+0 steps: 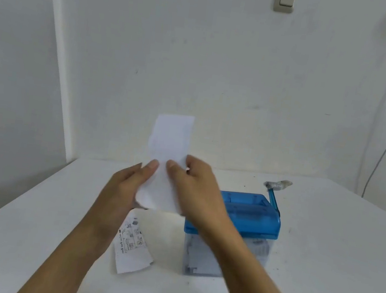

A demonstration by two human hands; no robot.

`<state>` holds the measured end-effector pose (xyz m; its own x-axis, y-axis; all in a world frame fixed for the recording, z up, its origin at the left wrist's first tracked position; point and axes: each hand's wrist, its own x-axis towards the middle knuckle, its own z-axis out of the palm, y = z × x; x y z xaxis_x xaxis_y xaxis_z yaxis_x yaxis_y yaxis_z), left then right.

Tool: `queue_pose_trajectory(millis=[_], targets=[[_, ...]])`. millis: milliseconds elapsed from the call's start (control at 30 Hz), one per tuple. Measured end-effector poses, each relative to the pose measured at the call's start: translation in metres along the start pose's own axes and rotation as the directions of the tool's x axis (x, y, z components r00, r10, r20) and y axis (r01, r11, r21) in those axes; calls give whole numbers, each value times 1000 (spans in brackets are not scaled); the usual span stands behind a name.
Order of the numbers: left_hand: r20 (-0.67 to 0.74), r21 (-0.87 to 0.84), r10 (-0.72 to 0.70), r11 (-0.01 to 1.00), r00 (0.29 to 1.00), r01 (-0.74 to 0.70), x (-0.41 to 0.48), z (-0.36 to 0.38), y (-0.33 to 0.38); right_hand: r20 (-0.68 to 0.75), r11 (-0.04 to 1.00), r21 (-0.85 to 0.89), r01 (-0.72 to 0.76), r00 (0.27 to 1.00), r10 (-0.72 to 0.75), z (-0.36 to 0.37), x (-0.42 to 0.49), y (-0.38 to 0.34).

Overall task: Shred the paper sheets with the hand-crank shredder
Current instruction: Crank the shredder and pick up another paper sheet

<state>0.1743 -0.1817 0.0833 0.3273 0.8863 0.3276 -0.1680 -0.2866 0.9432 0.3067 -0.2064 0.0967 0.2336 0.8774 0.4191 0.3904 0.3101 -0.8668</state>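
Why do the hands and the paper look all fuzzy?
Head view: the left hand, right hand and the paper they hold are smeared, probably by motion; the shredder and printed sheet on the table look sharper. Head view: light is soft and even, no glare; the wide lens tilts the wall corner.

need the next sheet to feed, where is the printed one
In the head view the printed sheet lies flat on the white table, towards its front edge, just left of the blue shredder.
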Motion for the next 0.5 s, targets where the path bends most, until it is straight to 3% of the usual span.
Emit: queue_pose_trajectory(millis=[133,267,367,500], targets=[[72,274,82,957,994,-99,24,29,3,-48,998,-4,-64,997,64,-46,19,-7],[-6,372,106,923,994,-96,46,60,-5,15,978,-141,-151,988,155,-88,32,8],[-20,373,92,925,996,-78,57,74,-18,89,954,-278,-115,986,144,-108,30,19],[6,385,58,921,998,-56,62,75,-31,-6,923,-383,-48,999,50,-112,32,37]])
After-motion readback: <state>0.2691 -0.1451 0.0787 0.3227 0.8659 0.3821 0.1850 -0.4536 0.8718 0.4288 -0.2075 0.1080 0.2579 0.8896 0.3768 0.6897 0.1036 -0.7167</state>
